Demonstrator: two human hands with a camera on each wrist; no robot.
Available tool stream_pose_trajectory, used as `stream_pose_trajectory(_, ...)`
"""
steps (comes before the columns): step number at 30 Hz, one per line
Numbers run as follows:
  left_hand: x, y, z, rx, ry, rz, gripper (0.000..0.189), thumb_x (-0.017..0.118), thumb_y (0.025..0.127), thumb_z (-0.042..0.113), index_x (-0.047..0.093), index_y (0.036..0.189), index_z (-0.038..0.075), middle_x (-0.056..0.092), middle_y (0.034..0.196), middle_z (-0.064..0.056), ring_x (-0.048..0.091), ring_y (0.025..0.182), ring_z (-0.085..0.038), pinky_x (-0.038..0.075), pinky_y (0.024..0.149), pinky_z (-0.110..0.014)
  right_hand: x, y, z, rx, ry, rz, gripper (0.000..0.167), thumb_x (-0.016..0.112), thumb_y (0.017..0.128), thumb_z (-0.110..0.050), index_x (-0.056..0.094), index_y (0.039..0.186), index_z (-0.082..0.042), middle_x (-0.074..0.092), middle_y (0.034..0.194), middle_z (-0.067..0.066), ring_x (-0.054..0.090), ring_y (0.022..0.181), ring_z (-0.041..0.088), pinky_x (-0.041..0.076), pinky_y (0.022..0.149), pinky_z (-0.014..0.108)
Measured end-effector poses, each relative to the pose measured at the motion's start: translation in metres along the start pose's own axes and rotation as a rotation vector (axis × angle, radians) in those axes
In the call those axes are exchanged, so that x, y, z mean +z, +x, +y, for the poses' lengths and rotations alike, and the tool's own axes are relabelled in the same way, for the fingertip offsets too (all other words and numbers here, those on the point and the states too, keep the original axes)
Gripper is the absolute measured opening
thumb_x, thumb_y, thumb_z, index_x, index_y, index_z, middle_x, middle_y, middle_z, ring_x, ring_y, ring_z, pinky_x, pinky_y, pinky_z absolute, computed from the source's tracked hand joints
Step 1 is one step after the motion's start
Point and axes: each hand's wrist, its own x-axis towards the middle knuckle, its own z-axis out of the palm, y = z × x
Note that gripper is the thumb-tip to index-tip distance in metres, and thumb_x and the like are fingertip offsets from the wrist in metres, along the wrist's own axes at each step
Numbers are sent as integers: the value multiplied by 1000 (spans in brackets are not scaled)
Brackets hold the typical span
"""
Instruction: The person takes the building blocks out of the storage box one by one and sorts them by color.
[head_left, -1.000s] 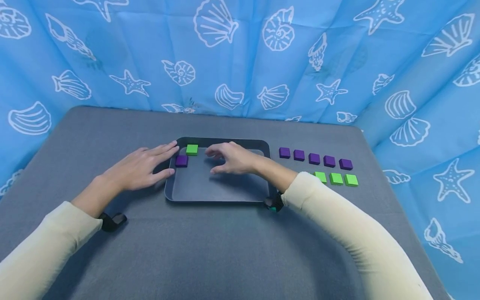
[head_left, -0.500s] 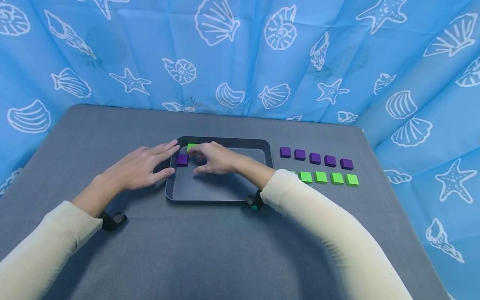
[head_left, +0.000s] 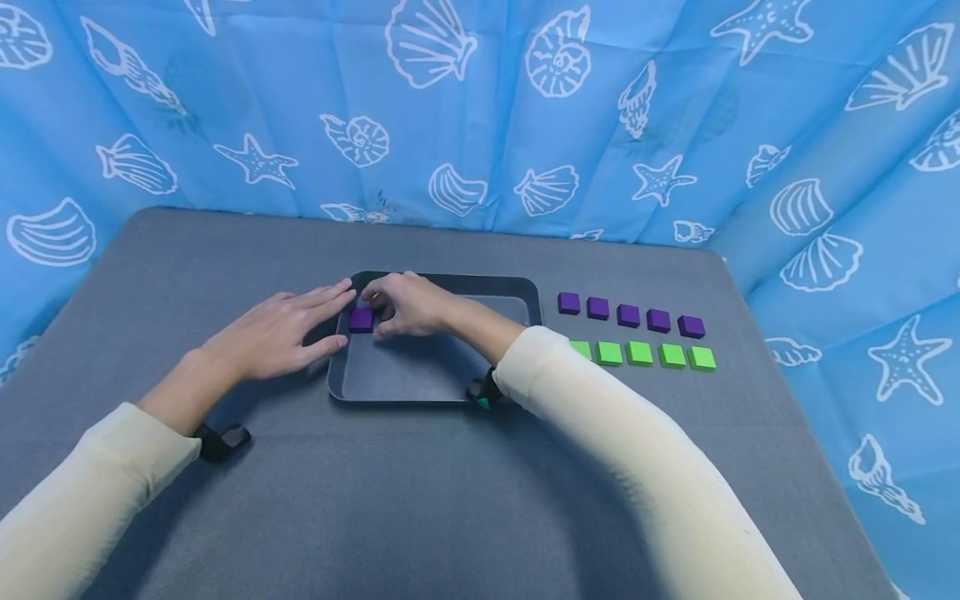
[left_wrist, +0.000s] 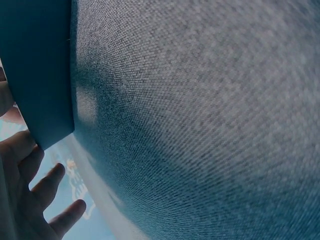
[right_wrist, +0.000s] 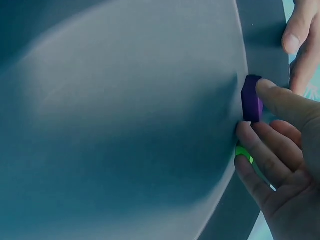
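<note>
A dark, shallow rectangular tray (head_left: 420, 377) lies on the grey cloth. My left hand (head_left: 285, 337) rests at its left wall, fingers straight and thumb apart; the left wrist view has fingertips right at the rim. In the tray's far left corner is a purple block (head_left: 362, 320), with a green block (head_left: 375, 297) behind it, mostly covered by my right hand (head_left: 412, 304). That hand's thumb and index are loosely bent with a gap between them. In the right wrist view the thumb tip overlaps the purple block (right_wrist: 251, 100), and fingers cover part of the green block (right_wrist: 244, 152).
Right of the tray, several purple blocks (head_left: 627, 315) stand in a row. A row of several green blocks (head_left: 639, 354) runs nearer, its left end partly behind the right sleeve (head_left: 600, 433). A blue shell-print curtain (head_left: 510, 125) hangs behind the table (head_left: 420, 500).
My right hand has moved left across the tray to the far left corner, over the green block. The right sleeve has uncovered more of the green row. My left hand stays at the wall.
</note>
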Motion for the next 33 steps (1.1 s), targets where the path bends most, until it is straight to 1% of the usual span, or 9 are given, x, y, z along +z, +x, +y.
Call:
stream_pose_trajectory(6,0,1,0,-3,-8,8,73,47,102,50,25,158,10,26,162,-16,39,141,-39,30,109,-66,2,7,-5,40,-15,31,58,78,88,-20,56,138,-3,67,128,8,64,116,15,49,97,25)
stream_pose_trajectory(10,0,0,0,-5,-12,7,74,48,102,50,24,159,10,27,161,-17,39,140,-39,30,109,-67,3,12,-9,45,-59,39,55,79,87,-21,59,135,-3,69,124,8,65,112,14,50,95,23)
stream_pose_trajectory(14,-1,-1,1,1,-14,7,74,48,102,49,22,159,10,27,161,-17,40,140,-39,31,108,-67,5,14,-13,53,-91,49,52,79,87,-19,61,133,-4,69,122,8,65,111,15,50,95,24)
stream_pose_trajectory(19,-2,0,1,0,3,6,75,48,102,50,22,159,10,27,161,-19,39,140,-41,30,108,-68,4,11,-11,66,-95,48,49,77,89,-17,60,134,-4,68,124,8,64,113,16,50,96,25)
stream_pose_trajectory(24,-1,2,0,2,19,24,76,51,100,51,27,158,9,27,161,-17,40,140,-40,30,109,-66,2,7,-8,68,-89,44,48,76,89,-16,61,133,-5,68,124,8,64,113,16,50,95,25)
stream_pose_trajectory(29,0,2,-1,10,34,32,76,53,99,51,30,157,7,29,161,-16,41,139,-38,32,109,-64,-1,0,-5,49,-76,31,48,75,90,-16,60,134,-4,67,125,9,64,114,16,50,96,25)
stream_pose_trajectory(33,1,1,-1,-5,30,23,76,53,99,51,30,157,8,29,161,-16,42,139,-38,32,109,-64,-6,-9,1,30,-84,22,49,75,91,-16,59,135,-4,67,127,9,64,114,16,50,96,26)
